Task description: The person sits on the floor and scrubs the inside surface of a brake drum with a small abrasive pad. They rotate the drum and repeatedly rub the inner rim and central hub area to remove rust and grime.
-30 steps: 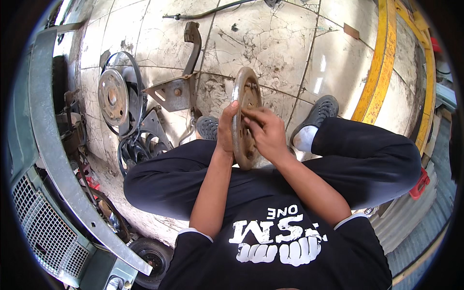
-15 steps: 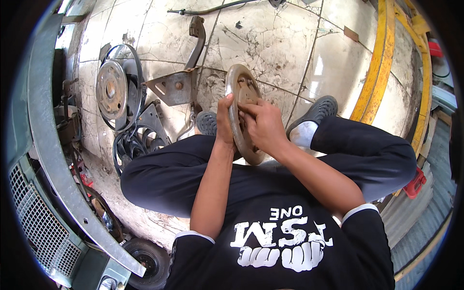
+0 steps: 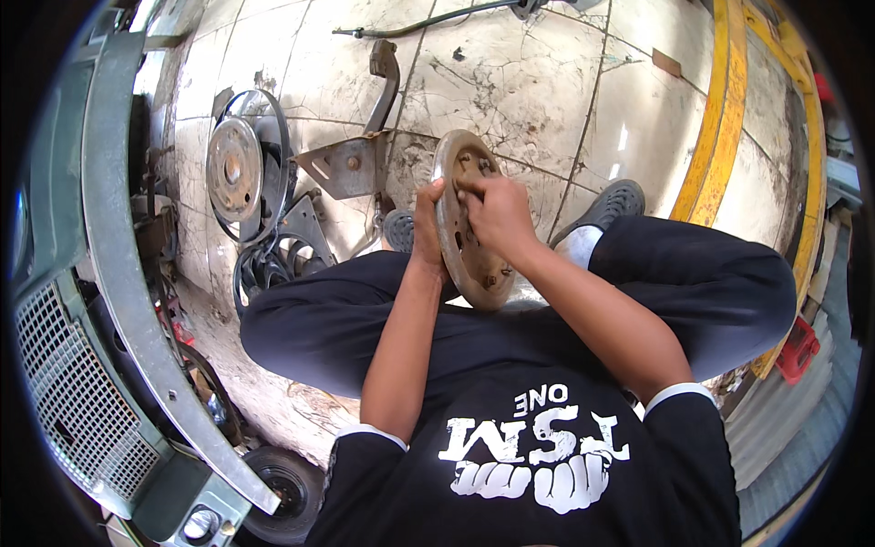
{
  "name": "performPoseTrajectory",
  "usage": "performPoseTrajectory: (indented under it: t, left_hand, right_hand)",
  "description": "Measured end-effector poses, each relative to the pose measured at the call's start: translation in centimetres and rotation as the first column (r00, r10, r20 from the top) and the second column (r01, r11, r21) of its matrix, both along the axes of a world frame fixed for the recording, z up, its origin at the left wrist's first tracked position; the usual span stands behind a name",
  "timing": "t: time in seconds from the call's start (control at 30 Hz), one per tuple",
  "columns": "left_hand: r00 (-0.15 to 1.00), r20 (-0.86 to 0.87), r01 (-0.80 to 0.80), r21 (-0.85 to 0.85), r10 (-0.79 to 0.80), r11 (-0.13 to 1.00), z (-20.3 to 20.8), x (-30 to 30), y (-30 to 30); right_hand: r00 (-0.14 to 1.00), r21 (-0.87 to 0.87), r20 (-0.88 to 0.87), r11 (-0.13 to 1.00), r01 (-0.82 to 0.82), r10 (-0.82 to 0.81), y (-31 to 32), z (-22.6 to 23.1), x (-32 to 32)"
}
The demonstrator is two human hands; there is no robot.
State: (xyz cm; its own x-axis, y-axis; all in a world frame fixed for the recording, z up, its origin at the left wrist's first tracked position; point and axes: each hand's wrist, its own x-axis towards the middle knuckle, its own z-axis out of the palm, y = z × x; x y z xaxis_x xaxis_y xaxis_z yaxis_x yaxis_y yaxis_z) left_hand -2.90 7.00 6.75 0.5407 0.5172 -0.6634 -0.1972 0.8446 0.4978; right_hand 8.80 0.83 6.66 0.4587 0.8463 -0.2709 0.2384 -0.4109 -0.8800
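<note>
A round, brownish metal plate (image 3: 472, 260) with a thick rim, slots and several bolts stands on edge in front of my lap, its bolted face turned to the right. My left hand (image 3: 427, 226) is closed on its left side, with the thumb up along the rim. My right hand (image 3: 498, 215) is curled against the bolted face, fingers bent together near the upper middle. Those fingertips are partly hidden, so I cannot make out what they pinch, if anything.
A rusty pedal bracket (image 3: 351, 164) lies beyond my left foot. Left of it are a round rusty disc (image 3: 233, 170) and black rings (image 3: 273, 255). A grey metal beam (image 3: 128, 246) borders the left, a yellow frame (image 3: 715, 118) the right. A small wheel (image 3: 287, 492) sits lower left.
The plate's face has turned more into view, showing bolts near its lower edge. My right hand has shifted slightly on the face. The whole view has moved a little.
</note>
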Motion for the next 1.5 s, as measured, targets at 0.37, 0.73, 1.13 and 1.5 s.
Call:
performPoseTrajectory:
  t: [0.37,0.73,1.13,1.5]
  left_hand:
    - [0.998,0.046,0.031,-0.019,-0.030,0.999,0.0,1.1,0.3]
    - [0.989,-0.034,0.148,0.039,-0.147,0.988,-1.5,-0.4,1.6]
    - [0.987,0.020,0.156,0.044,-0.157,0.987,-1.6,-0.7,1.1]
    - [0.998,-0.058,0.038,0.050,-0.035,0.998,0.8,1.6,-0.1]
  right_hand:
    - [0.996,0.090,-0.008,0.992,0.088,-0.088,-1.2,-0.3,-0.2]
    - [0.951,-0.030,-0.205,0.973,0.228,-0.229,-0.1,-1.0,0.5]
    - [0.974,0.137,-0.032,0.964,0.227,-0.225,-0.4,-1.2,0.0]
    - [0.981,0.164,-0.058,0.968,0.192,-0.185,-1.7,-0.8,-1.2]
